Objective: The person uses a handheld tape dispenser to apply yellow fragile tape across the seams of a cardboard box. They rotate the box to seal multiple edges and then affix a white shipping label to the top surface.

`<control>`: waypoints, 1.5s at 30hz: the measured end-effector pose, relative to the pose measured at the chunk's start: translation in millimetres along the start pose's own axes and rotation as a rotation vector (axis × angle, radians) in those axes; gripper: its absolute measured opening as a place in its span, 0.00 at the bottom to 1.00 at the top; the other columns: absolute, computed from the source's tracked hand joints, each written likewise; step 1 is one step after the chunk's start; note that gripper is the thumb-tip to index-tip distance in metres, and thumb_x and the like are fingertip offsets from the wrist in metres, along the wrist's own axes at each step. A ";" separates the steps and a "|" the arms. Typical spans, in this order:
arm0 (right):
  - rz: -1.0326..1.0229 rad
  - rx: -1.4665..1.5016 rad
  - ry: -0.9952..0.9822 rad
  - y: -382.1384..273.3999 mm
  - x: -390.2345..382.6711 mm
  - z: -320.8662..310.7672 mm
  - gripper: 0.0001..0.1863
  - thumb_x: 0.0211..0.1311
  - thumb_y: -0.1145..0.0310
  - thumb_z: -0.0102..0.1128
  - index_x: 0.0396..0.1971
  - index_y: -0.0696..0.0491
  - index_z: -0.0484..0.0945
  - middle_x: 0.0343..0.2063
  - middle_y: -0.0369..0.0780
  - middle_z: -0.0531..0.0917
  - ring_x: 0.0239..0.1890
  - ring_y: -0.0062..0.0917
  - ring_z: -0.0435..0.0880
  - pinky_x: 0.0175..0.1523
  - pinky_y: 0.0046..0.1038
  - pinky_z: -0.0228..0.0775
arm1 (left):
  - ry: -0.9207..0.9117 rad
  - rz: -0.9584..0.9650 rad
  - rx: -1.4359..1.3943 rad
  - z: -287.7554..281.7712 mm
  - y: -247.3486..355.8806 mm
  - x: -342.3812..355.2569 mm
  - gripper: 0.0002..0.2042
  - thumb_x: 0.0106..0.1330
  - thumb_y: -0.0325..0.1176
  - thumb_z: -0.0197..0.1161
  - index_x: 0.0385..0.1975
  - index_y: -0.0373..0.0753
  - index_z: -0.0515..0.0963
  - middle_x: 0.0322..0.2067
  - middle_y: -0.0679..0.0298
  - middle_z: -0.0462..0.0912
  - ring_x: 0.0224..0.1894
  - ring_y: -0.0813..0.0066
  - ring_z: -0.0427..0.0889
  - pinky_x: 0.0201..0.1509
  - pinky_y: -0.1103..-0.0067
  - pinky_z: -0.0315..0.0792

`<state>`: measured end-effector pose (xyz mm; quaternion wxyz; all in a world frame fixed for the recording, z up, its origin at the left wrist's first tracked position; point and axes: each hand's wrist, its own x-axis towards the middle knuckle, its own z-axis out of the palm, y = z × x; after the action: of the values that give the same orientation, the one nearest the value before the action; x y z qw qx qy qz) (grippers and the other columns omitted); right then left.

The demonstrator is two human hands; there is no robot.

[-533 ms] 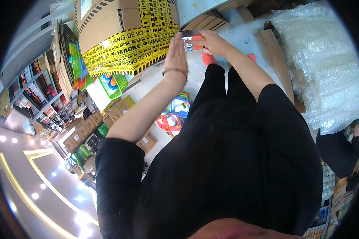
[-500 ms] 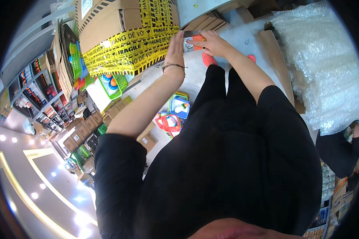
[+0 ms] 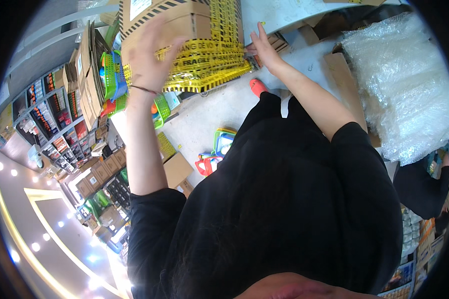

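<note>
A large cardboard box [image 3: 187, 27] stands in front of me, its lower part and right side wrapped in yellow-and-black warning tape [image 3: 204, 62]. My left hand [image 3: 152, 57] is raised over the box's left part with fingers spread, blurred by motion. I cannot tell whether it touches the cardboard. At the box's right side is my right hand [image 3: 268, 52], fingers stretched and apart, with nothing visible in its grasp. What lies between that hand and the taped side is mostly hidden.
Bubble wrap [image 3: 404, 89] lies in a big heap on the right, where another person's dark sleeve [image 3: 424, 189] shows. Green baskets [image 3: 160, 110] and flattened cardboard [image 3: 87, 74] are at left. Several colourful baskets [image 3: 224, 142] rest on the floor near my legs.
My left hand has swung left from the box's right corner to its left part. My right hand has come away from the orange tape dispenser, with fingers now spread. The box appears farther right in view.
</note>
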<state>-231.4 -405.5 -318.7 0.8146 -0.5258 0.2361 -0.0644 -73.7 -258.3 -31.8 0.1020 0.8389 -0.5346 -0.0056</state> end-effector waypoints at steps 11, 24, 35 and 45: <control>0.271 -0.029 0.117 -64.8 17.0 44.5 0.48 0.73 0.30 0.40 0.71 0.60 0.61 0.64 0.46 0.74 0.66 0.34 0.70 0.66 0.38 0.64 | -0.086 -0.735 -0.479 1.9 -231.2 -65.1 0.44 0.70 0.68 0.53 0.67 0.26 0.68 0.61 0.45 0.77 0.64 0.59 0.76 0.68 0.71 0.65; 0.053 -0.561 0.036 -260.3 -47.2 84.8 0.37 0.68 0.34 0.56 0.44 0.60 0.81 0.35 0.41 0.84 0.37 0.24 0.80 0.45 0.25 0.72 | -0.209 -1.073 -1.407 37.4 -281.9 -77.5 0.35 0.77 0.61 0.48 0.67 0.33 0.70 0.60 0.59 0.81 0.62 0.71 0.78 0.66 0.74 0.70; -0.701 -1.194 -0.059 -202.4 -84.4 101.0 0.52 0.57 0.48 0.74 0.75 0.53 0.56 0.64 0.54 0.71 0.66 0.47 0.71 0.70 0.46 0.61 | 0.882 -0.615 -1.016 -83.3 -202.5 -141.6 0.16 0.76 0.30 0.51 0.58 0.32 0.75 0.61 0.49 0.78 0.63 0.61 0.77 0.67 0.65 0.70; -0.962 -0.946 -0.174 -191.5 -56.7 65.4 0.47 0.50 0.72 0.68 0.74 0.49 0.61 0.43 0.47 0.75 0.49 0.42 0.75 0.57 0.36 0.70 | 0.293 -0.062 0.318 -27.1 -18.7 -102.0 0.35 0.57 0.29 0.69 0.68 0.61 0.73 0.67 0.70 0.74 0.70 0.71 0.72 0.77 0.59 0.50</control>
<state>-224.3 -415.5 -108.9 0.3935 -0.8753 -0.0879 -0.2669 -97.4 -154.6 -18.8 0.0446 0.8524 -0.4822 0.1975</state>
